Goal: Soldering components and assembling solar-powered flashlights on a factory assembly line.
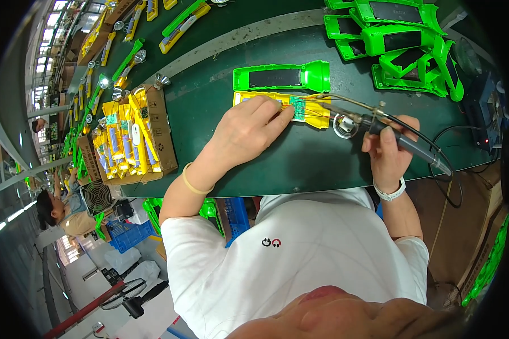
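Note:
On the table lies a yellow flashlight shell (319,120), with a small green circuit board (298,108) and thin wires in it. My left hand (246,131) rests over the shell's left part, fingers drawn together beside the board; whatever they pinch is too small to make out. A soldering iron (417,149) with a thin metal feed tube is gripped in my right hand (392,153), its tip reaching left over the shell's right end. Under the iron sits a round silver reflector (345,126). Just beyond the yellow shell lies a green flashlight shell (316,75) with a dark panel.
Several green shells (398,37) are piled at the back right. A dark box with a red light (485,133) and black cables stands at the right edge. On the left, a cardboard box (163,133) holds several yellow shells. Farther left, another person (76,217) sits.

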The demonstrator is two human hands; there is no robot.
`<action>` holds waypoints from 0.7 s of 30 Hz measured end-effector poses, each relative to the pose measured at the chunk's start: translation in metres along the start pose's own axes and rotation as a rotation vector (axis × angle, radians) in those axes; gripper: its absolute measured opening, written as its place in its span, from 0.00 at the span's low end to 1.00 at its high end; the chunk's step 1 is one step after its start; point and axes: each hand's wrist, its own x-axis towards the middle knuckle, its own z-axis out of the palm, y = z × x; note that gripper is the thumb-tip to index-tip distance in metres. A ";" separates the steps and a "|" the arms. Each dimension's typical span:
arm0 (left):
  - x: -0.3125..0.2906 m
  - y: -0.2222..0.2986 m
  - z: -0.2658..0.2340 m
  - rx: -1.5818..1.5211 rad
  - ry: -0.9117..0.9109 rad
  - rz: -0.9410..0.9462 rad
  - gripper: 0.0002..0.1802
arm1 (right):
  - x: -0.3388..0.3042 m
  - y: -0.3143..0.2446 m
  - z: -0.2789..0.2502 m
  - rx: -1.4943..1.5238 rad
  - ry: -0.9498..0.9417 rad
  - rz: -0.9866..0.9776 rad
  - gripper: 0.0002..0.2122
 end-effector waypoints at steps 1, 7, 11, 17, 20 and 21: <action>0.000 0.001 0.000 0.004 -0.003 -0.006 0.15 | 0.001 -0.001 0.002 0.026 0.073 -0.020 0.12; 0.018 0.006 -0.003 -0.149 0.049 -0.179 0.16 | 0.012 -0.010 -0.021 0.096 0.117 -0.226 0.11; 0.060 0.020 0.032 -0.171 0.100 -0.114 0.15 | 0.017 -0.011 -0.024 0.083 0.155 -0.204 0.10; 0.052 0.019 0.015 -0.513 0.025 -0.619 0.07 | 0.014 -0.007 -0.030 0.125 0.151 -0.181 0.11; 0.043 0.015 0.034 -0.321 0.100 -0.424 0.06 | 0.015 -0.009 -0.027 0.144 0.136 -0.146 0.11; 0.041 0.014 0.038 -0.284 0.139 -0.331 0.06 | 0.016 -0.009 -0.027 0.138 0.100 -0.153 0.11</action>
